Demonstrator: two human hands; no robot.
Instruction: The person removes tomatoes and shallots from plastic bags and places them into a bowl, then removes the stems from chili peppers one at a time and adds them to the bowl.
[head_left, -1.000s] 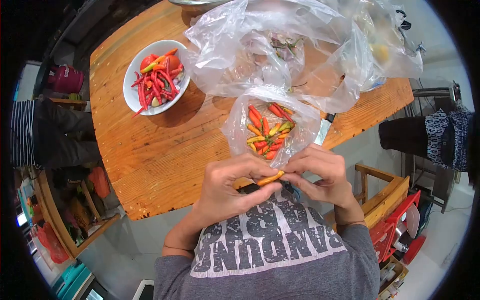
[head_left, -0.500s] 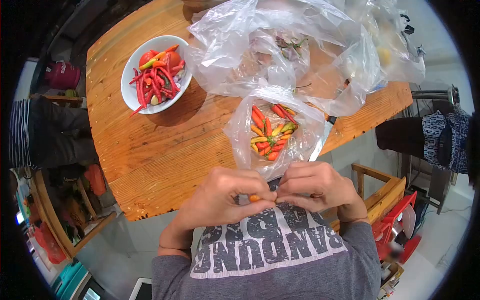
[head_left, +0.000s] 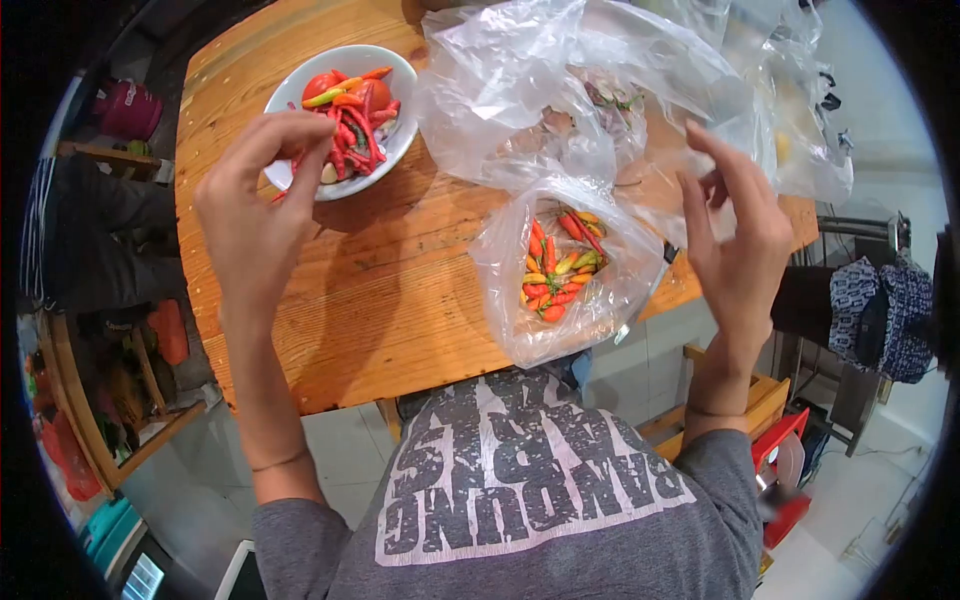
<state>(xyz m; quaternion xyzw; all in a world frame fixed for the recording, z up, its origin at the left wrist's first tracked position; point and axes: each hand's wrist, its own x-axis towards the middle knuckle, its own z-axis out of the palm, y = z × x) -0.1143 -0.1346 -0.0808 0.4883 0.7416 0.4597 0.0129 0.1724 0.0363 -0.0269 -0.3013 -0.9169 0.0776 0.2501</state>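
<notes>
My left hand [head_left: 265, 190] is over the near left rim of the white bowl [head_left: 399, 150], thumb and fingertips pinched together; whatever they hold is hidden. Red chillies [head_left: 352, 140], tomatoes and a yellow-green chilli lie in that bowl. On the right, my right hand [head_left: 735, 215] is raised over the table's right part beside the clear plastic bags, thumb and index finger apart, with nothing visible between them. An open clear bag [head_left: 495, 290] of small red, orange and yellow chillies [head_left: 560, 270] sits between the hands near the table's front edge.
Large crumpled plastic bags [head_left: 500, 60] cover the back right of the wooden table [head_left: 400, 300], with shallots and stems inside. A wooden stool [head_left: 760, 400] and a red rack stand at the lower right. Another person's dark-clothed legs [head_left: 115, 235] are at the left.
My hands have parted from a pinch around a small orange chilli near my chest. The left moved up to the bowl, the right up and rightward, its fingers opening. The orange chilli is no longer visible between them.
</notes>
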